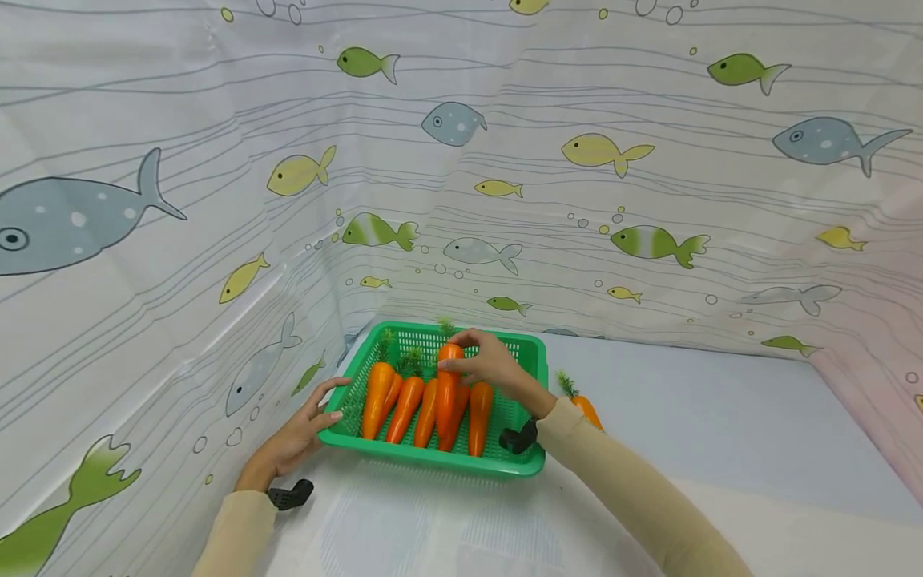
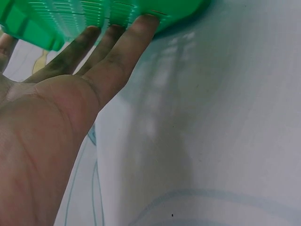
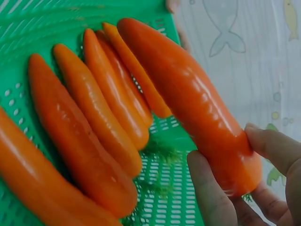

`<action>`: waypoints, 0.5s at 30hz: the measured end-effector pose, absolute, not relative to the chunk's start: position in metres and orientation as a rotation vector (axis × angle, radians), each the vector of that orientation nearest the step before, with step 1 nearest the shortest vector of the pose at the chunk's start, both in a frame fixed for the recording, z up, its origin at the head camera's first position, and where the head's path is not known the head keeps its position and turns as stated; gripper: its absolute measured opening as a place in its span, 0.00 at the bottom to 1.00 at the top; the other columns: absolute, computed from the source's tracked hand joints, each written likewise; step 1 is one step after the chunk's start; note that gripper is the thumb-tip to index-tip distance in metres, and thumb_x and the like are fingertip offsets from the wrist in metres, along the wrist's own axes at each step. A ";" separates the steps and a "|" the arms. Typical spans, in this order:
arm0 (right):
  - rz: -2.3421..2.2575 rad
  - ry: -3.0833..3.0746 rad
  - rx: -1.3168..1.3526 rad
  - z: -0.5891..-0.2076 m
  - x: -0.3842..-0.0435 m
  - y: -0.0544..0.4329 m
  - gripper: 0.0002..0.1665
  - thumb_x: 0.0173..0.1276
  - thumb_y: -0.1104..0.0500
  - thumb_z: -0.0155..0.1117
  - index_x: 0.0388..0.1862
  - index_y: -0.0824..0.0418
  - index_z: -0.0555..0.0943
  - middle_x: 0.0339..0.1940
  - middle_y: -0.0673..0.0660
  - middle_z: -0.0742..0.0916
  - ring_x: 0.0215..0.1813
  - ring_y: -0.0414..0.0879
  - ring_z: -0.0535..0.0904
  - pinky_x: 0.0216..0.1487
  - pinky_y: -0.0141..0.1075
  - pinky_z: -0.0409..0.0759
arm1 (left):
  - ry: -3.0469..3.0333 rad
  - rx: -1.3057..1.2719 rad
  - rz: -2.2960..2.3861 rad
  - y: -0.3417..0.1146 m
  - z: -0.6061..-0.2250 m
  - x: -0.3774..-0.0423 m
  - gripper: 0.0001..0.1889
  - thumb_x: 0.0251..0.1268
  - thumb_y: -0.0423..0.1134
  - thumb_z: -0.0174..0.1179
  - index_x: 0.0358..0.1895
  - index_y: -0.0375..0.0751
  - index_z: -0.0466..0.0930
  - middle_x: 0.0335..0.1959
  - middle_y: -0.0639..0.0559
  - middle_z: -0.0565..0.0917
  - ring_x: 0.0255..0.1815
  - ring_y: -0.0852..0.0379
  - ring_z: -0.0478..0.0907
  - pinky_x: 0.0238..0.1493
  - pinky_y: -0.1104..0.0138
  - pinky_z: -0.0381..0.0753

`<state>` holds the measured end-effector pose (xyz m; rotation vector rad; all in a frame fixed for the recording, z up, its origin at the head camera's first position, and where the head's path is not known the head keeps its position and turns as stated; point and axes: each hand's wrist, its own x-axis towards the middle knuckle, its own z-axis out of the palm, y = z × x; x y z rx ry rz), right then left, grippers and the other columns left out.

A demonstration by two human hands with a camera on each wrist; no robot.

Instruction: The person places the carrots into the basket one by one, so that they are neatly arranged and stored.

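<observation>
My right hand (image 1: 493, 365) pinches an orange carrot (image 3: 197, 103) near its thick top end, above the green plastic basket (image 1: 433, 461). The held carrot's narrow tip points down over the other carrots (image 3: 77, 132), which lie side by side in the basket with green leafy tops (image 1: 411, 361) toward the back. At the basket's left side, my left hand (image 1: 299, 437) holds the rim. In the left wrist view, several long fingers (image 2: 115, 61) of that hand touch the outside of the slotted basket wall (image 2: 77, 14); part of its grip is hidden.
Another carrot (image 1: 587, 413) with a green top lies on the white table (image 1: 692, 425) right of the basket, partly hidden by my right sleeve (image 1: 620, 489). Fish-printed sheeting (image 1: 541, 232) rises behind and along the left, close to my left arm.
</observation>
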<state>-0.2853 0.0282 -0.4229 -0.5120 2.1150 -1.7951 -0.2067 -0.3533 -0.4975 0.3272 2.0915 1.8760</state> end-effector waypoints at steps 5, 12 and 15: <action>-1.806 2.096 -0.491 -0.427 -0.286 0.012 0.29 0.65 0.57 0.78 0.61 0.61 0.77 0.62 0.63 0.77 0.41 0.55 0.86 0.50 0.59 0.83 | 2.119 0.321 1.869 -0.353 -0.497 -0.205 0.32 0.82 0.37 0.50 0.81 0.56 0.48 0.76 0.37 0.49 0.61 0.41 0.67 0.53 0.51 0.76; -1.799 2.094 -0.445 -0.432 -0.285 -0.005 0.27 0.64 0.58 0.78 0.58 0.60 0.78 0.59 0.60 0.77 0.40 0.54 0.85 0.49 0.58 0.83 | 2.155 0.303 1.840 -0.353 -0.499 -0.206 0.32 0.82 0.39 0.50 0.81 0.56 0.48 0.82 0.43 0.37 0.78 0.28 0.40 0.61 0.37 0.69; -1.845 2.038 -0.451 -0.433 -0.285 -0.011 0.27 0.65 0.59 0.77 0.59 0.63 0.77 0.59 0.62 0.77 0.41 0.56 0.85 0.49 0.59 0.83 | 2.179 0.305 1.821 -0.354 -0.499 -0.206 0.32 0.82 0.40 0.50 0.81 0.56 0.48 0.83 0.47 0.31 0.80 0.29 0.28 0.64 0.26 0.56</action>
